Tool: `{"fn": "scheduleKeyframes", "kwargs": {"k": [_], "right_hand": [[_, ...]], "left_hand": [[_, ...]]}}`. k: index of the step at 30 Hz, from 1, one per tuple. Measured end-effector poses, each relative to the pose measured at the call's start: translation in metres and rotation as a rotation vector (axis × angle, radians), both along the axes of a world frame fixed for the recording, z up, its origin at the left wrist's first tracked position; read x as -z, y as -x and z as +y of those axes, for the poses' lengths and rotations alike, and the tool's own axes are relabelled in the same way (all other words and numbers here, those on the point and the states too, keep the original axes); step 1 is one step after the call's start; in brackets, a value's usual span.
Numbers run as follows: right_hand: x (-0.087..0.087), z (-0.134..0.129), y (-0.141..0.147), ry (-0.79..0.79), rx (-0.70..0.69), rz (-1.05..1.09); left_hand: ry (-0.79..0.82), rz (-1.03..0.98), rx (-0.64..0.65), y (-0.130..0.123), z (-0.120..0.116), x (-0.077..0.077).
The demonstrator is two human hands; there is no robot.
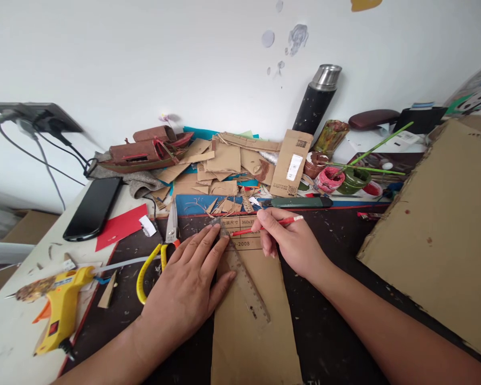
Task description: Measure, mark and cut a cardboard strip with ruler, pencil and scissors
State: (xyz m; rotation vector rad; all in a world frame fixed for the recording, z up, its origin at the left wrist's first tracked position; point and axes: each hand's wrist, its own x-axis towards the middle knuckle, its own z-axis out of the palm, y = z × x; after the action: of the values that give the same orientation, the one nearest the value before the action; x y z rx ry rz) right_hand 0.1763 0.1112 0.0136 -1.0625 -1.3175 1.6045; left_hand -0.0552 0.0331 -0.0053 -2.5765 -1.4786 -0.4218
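A long strip of brown cardboard [256, 342] with printed text at its far end lies in front of me. Across it, slanting, rests a worn clear ruler [250, 294]. My left hand [188, 272] lies flat with fingers stretched over the ruler's upper part and the cardboard's left edge. My right hand [291, 240] pinches a red pencil [248, 231], its tip at the ruler's edge near my left fingertips. Yellow-handled scissors [147, 275] lie just left of my left hand.
A yellow glue gun [62, 310], a black phone [94, 208] and red paper [122, 227] are at left. Cardboard scraps [226, 158], a model boat [144, 149], a flask [316, 101] and paint jars [331, 179] stand behind. A large cardboard sheet [441, 230] is at right.
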Motion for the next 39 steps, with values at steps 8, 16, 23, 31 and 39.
{"fn": "scheduleKeyframes", "kwargs": {"k": [8,16,23,31,39], "right_hand": [[0.0003,0.0003,-0.0008,-0.009,-0.001,-0.01],[0.0009,-0.0001,0.0,-0.006,-0.001,0.004],[0.001,0.0002,0.0,-0.009,-0.002,-0.004],[0.0,-0.0005,-0.0004,-0.016,-0.001,-0.014],[-0.0012,-0.0003,-0.0005,0.004,0.003,-0.022]], "left_hand": [[0.002,-0.003,0.002,-0.0004,0.0002,-0.0003],[0.021,-0.014,0.005,-0.001,0.0002,0.0003],[0.003,-0.003,0.002,-0.0021,0.0001,0.0],[0.015,-0.026,0.008,-0.0014,0.0002,0.0003],[0.034,-0.038,-0.008,-0.0015,-0.0005,0.0002]]}}
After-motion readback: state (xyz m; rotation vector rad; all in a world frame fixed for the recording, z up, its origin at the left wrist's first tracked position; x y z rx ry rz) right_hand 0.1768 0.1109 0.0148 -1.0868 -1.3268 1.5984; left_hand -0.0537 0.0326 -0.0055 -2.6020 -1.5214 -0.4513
